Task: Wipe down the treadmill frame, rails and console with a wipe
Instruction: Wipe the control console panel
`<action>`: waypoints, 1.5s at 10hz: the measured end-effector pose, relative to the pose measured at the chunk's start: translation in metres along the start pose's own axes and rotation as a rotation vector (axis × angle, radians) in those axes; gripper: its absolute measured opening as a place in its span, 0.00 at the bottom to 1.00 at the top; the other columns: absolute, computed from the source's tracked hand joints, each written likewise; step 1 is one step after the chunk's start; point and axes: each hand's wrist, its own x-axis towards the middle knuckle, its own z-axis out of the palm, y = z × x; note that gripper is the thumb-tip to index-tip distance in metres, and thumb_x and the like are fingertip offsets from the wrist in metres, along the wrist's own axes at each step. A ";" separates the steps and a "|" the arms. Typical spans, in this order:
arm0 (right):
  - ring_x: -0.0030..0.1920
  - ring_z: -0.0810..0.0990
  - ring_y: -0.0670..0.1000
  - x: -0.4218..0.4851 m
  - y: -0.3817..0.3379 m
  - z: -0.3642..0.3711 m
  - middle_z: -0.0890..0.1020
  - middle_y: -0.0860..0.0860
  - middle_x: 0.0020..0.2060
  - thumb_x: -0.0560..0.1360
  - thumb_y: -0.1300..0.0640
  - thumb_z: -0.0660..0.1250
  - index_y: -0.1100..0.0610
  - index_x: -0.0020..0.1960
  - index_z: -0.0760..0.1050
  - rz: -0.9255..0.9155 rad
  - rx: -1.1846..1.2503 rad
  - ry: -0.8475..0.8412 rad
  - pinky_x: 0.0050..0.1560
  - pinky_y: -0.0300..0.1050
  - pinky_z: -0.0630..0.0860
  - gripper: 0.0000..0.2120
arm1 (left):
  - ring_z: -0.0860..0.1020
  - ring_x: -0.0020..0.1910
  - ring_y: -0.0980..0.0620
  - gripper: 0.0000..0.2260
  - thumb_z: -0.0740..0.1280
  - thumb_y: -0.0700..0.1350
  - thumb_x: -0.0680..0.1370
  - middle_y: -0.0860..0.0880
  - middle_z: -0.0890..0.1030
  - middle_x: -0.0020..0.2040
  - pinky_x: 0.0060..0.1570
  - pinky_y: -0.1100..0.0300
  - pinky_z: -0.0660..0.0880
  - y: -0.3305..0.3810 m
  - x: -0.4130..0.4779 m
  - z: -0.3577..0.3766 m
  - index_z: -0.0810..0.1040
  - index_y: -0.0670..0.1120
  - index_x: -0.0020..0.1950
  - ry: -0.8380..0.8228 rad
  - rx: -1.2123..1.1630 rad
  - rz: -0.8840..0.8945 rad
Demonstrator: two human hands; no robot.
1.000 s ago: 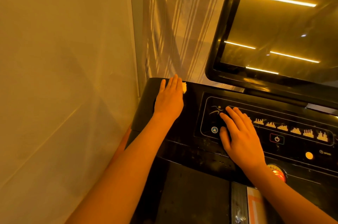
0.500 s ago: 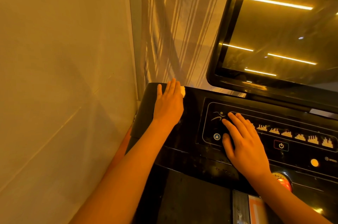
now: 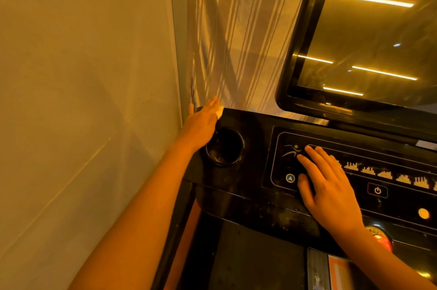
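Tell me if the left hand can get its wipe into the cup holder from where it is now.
Probably yes. The left hand presses the wipe flat on the console's far-left corner, right beside the cup holder, whose opening is uncovered; the right hand rests apart on the button panel.

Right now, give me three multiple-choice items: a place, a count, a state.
1. Where is the wipe? A under the left hand at the console's far left corner; B draped over the screen; C lying on the belt.
2. How many hands touch the console? A none; B one; C two.
3. How is the right hand? A flat on the control panel; B gripping the wipe; C raised in the air.
Answers: 1A, white edge peeks beside the fingers; 2C, both rest on it; 3A, fingers lie straight.
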 end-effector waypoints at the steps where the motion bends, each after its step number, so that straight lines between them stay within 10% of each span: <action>1: 0.79 0.63 0.58 0.001 -0.001 0.000 0.71 0.57 0.75 0.82 0.48 0.56 0.58 0.73 0.73 -0.003 0.002 0.003 0.77 0.63 0.62 0.24 | 0.48 0.81 0.55 0.22 0.49 0.45 0.88 0.55 0.51 0.83 0.74 0.50 0.31 -0.018 0.000 0.002 0.53 0.52 0.83 -0.024 -0.061 0.062; 4: 0.79 0.62 0.57 0.000 -0.001 -0.001 0.70 0.57 0.75 0.82 0.48 0.56 0.58 0.73 0.73 -0.001 0.004 0.008 0.77 0.62 0.61 0.24 | 0.58 0.80 0.51 0.28 0.53 0.36 0.86 0.56 0.47 0.81 0.73 0.56 0.30 -0.051 -0.031 0.016 0.46 0.52 0.81 0.062 0.110 0.076; 6: 0.79 0.63 0.58 0.001 -0.001 0.000 0.71 0.57 0.75 0.82 0.48 0.56 0.59 0.73 0.73 -0.003 0.002 0.007 0.77 0.62 0.61 0.24 | 0.45 0.80 0.54 0.22 0.50 0.44 0.88 0.58 0.50 0.81 0.76 0.51 0.35 -0.035 -0.040 0.018 0.52 0.51 0.82 0.045 -0.140 -0.087; 9: 0.79 0.63 0.58 0.001 -0.003 -0.001 0.71 0.57 0.75 0.82 0.49 0.56 0.59 0.73 0.73 -0.002 -0.002 0.007 0.77 0.61 0.60 0.24 | 0.66 0.76 0.52 0.20 0.56 0.53 0.86 0.53 0.68 0.77 0.78 0.53 0.44 -0.025 -0.034 0.026 0.71 0.48 0.76 0.273 -0.288 -0.176; 12: 0.79 0.63 0.58 0.001 -0.002 -0.001 0.71 0.57 0.75 0.82 0.49 0.57 0.59 0.73 0.73 -0.004 0.000 0.014 0.78 0.61 0.60 0.23 | 0.51 0.82 0.52 0.25 0.43 0.54 0.85 0.54 0.44 0.83 0.76 0.51 0.35 -0.052 -0.045 0.029 0.44 0.52 0.82 0.015 0.042 0.018; 15: 0.79 0.63 0.58 0.001 -0.002 0.000 0.71 0.57 0.75 0.82 0.49 0.56 0.59 0.73 0.73 -0.006 0.003 0.012 0.77 0.61 0.60 0.23 | 0.49 0.81 0.54 0.24 0.45 0.54 0.87 0.56 0.46 0.83 0.74 0.53 0.32 -0.043 -0.033 0.019 0.46 0.53 0.83 -0.033 -0.127 -0.061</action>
